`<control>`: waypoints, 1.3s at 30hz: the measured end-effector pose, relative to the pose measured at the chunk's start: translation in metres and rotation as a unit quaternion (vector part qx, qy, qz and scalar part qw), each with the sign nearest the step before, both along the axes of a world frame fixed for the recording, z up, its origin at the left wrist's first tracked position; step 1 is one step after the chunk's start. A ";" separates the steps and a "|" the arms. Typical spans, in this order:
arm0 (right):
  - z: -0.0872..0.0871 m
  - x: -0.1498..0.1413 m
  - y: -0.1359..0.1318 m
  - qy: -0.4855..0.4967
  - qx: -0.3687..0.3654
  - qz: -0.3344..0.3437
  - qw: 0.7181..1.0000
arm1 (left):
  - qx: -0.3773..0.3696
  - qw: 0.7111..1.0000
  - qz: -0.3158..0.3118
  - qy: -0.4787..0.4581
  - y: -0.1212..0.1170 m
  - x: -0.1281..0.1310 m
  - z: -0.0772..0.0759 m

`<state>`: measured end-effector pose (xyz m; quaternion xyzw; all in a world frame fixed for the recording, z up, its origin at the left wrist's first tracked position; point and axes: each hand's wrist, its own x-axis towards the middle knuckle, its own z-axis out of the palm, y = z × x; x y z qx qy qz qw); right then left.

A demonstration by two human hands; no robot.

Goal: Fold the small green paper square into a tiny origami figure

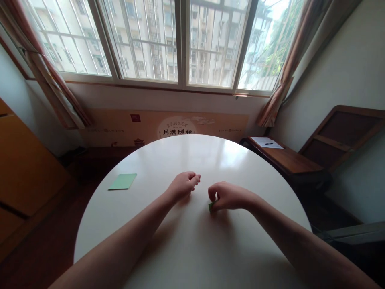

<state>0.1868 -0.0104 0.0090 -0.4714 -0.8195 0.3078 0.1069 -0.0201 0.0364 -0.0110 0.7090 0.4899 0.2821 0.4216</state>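
Between the thumb and fingers of my right hand (230, 195) is a small green piece of folded paper (211, 207), held just over the white round table (180, 257). Most of the paper is hidden by the hand. My left hand (184, 185) hovers to its left, fingers loosely bent and slightly apart, with nothing visible in them. A gap separates the two hands. Farther left on the tabletop lies a flat stack of light green square paper (122, 181), apart from both hands.
A wooden side table (288, 158) at the right carries a white sheet (266, 142) with a dark pen on it. Behind it leans a brown wooden chair back (343, 134). A printed banner (210, 122) hangs below the barred window. An orange-brown cabinet (27, 160) stands at the left.
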 end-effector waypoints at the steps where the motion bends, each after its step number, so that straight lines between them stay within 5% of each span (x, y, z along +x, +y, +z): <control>1: -0.002 0.001 0.002 0.029 -0.005 -0.003 1.000 | 0.023 1.000 -0.014 0.010 -0.004 0.000 0.004; 7: -0.016 0.009 0.006 0.217 -0.008 -0.054 0.975 | 0.181 0.980 -0.070 0.047 -0.031 0.006 0.028; 12: -0.015 0.011 0.002 0.373 -0.057 -0.086 0.922 | 0.157 0.985 -0.071 -0.035 -0.037 0.013 0.028; 21: -0.006 0.005 -0.010 0.425 -0.041 -0.101 0.899 | 0.013 0.979 -0.040 -0.198 -0.036 0.020 0.025; 30: -0.009 -0.001 -0.009 0.459 -0.089 -0.162 0.869 | 0.026 0.972 -0.029 -0.233 -0.035 0.017 0.027; 39: -0.013 -0.008 -0.012 0.433 -0.076 -0.163 0.884 | 0.060 0.971 -0.025 -0.228 -0.034 0.017 0.023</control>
